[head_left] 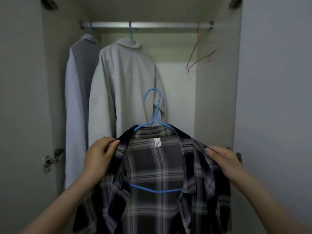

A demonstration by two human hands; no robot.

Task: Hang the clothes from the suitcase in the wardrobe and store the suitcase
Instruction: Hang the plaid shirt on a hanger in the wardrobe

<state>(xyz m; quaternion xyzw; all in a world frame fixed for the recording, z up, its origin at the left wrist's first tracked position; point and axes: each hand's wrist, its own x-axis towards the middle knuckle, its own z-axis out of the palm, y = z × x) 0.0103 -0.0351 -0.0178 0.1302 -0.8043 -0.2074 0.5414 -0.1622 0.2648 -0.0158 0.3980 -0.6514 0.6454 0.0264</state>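
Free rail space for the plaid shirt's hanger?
Open stretch of rail between the beige shirt and the empty pink hanger. Left end is crowded: the grey shirt and beige one hang close together. Both hands hold the plaid shirt below.

One head-worn wide-angle view looks straight ahead and slightly down into the open wardrobe (217, 98) from close range, its rail (145, 25) near the frame's top, both forearms entering from below.
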